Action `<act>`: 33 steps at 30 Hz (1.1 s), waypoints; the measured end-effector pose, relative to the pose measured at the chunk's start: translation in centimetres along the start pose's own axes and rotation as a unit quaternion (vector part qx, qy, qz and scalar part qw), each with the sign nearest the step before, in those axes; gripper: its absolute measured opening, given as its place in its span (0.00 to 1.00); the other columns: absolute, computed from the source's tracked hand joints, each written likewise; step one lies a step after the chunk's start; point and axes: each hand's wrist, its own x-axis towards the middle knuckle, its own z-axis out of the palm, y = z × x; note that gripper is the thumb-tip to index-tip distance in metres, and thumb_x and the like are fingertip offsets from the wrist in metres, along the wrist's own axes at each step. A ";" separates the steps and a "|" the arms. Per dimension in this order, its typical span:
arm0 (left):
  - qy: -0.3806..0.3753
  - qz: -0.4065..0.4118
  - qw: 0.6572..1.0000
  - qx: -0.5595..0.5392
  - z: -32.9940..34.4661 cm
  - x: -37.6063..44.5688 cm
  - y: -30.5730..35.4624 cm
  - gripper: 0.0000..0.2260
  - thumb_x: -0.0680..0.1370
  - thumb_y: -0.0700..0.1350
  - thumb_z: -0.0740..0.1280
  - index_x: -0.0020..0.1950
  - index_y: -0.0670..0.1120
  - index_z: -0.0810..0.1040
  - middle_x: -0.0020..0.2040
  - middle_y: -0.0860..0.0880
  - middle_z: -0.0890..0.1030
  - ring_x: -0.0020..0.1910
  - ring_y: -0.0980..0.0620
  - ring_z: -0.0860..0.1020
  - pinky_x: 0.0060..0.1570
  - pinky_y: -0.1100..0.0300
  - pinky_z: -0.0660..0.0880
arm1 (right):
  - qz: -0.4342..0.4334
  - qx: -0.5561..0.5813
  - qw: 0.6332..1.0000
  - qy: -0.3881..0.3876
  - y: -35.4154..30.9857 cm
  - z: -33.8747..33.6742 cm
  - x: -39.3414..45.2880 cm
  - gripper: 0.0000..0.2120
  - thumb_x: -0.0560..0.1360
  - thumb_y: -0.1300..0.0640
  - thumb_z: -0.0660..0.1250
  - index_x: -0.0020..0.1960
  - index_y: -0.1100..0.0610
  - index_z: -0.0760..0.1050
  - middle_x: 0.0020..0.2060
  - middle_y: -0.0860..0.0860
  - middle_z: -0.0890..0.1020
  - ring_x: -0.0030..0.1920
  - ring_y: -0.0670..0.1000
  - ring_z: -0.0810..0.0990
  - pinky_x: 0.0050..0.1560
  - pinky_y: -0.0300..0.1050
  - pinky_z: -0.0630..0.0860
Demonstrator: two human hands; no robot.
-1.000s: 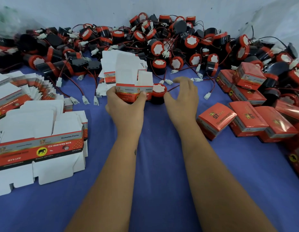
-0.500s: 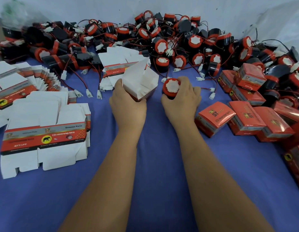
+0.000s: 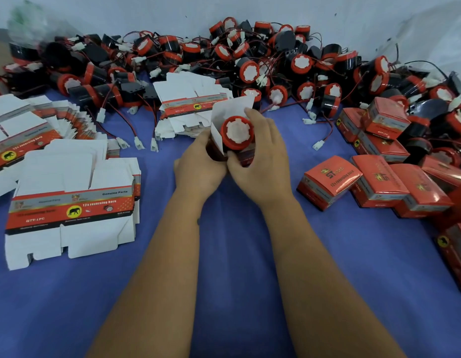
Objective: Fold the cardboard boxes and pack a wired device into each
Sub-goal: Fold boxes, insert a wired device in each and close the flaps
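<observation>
An opened red cardboard box with white flaps standing up sits in the middle of the blue cloth. My left hand grips its left side. A round red and black wired horn with a white centre sits in the box mouth, face towards me. My right hand curls round the horn and the box's right side. The horn's wire is hidden.
A big heap of loose horns with wires lies along the back. Flat box blanks are stacked at the left, another stack behind the hands. Several closed red boxes lie at the right.
My right hand picked a horn from the cloth and brought it left into the box mouth. My left hand opened the flat box and pulled it nearer.
</observation>
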 end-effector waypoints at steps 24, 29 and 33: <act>-0.003 -0.022 0.987 -0.160 -0.2 0.6 -0.7 0.25 0.63 0.46 0.65 0.60 0.58 0.71 0.50 0.58 0.80 0.52 0.54 0.78 0.54 0.50 0.79 | 0.224 0.121 0.954 0.158 0.6 -0.5 0.6 0.03 0.78 0.57 0.63 0.46 0.56 0.71 0.40 0.52 0.74 0.40 0.50 0.72 0.43 0.49 0.70; 0.011 -0.015 0.982 -0.185 0.1 0.7 -0.4 0.14 0.69 0.57 0.65 0.54 0.63 0.72 0.51 0.61 0.80 0.53 0.61 0.79 0.51 0.60 0.75 | 0.365 0.303 0.877 0.079 1.0 -1.2 1.4 0.12 0.80 0.57 0.64 0.63 0.52 0.71 0.37 0.46 0.69 0.26 0.35 0.71 0.28 0.28 0.68; 0.008 0.005 0.995 -0.102 0.4 0.7 -0.6 0.20 0.71 0.57 0.66 0.62 0.57 0.72 0.55 0.58 0.80 0.58 0.53 0.78 0.60 0.48 0.76 | 0.372 0.361 0.853 0.059 0.7 -1.3 2.0 0.16 0.81 0.52 0.63 0.67 0.53 0.73 0.45 0.46 0.76 0.42 0.36 0.78 0.40 0.33 0.76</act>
